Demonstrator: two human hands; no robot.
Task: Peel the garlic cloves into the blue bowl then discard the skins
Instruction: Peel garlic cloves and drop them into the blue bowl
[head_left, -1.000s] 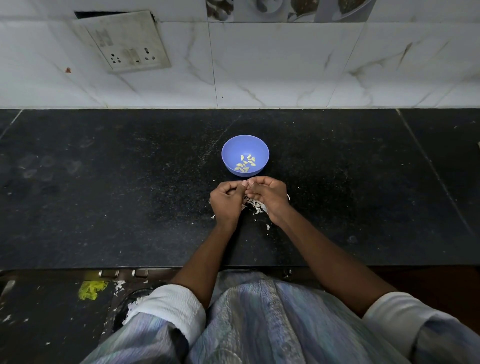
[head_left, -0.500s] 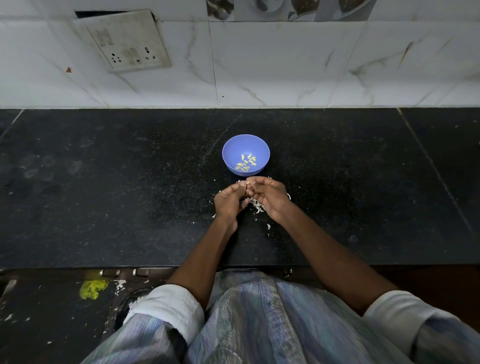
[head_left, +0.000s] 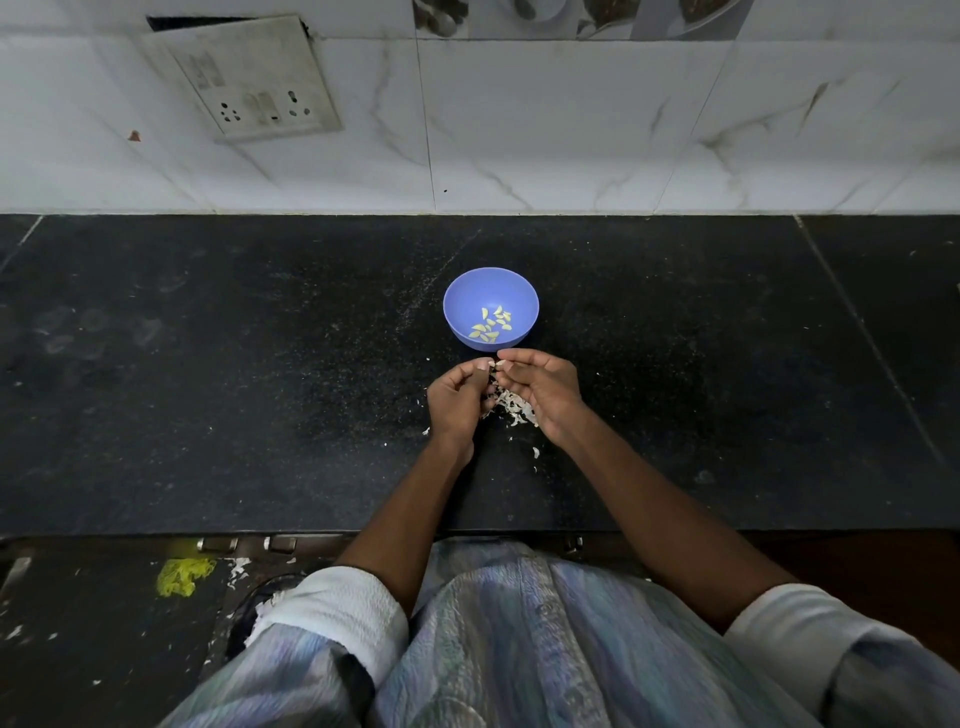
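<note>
A blue bowl (head_left: 467, 299) stands on the black counter and holds several peeled garlic cloves (head_left: 491, 326). Just in front of it my left hand (head_left: 457, 402) and my right hand (head_left: 545, 389) meet, fingertips together. Both pinch a small garlic clove (head_left: 497, 365) between them; most of it is hidden by the fingers. A heap of white garlic skins (head_left: 511, 402) lies on the counter under and between my hands.
Stray skin flakes (head_left: 535, 452) dot the black counter (head_left: 260, 389) near my wrists. A white tiled wall with a socket plate (head_left: 249, 83) rises behind. Below the counter's front edge lie a dark floor, a yellow scrap (head_left: 184, 576) and more flakes.
My hands have shifted slightly toward the bowl and parted a little at the palms, showing more of the skin heap. The fingertips stay together on the clove.
</note>
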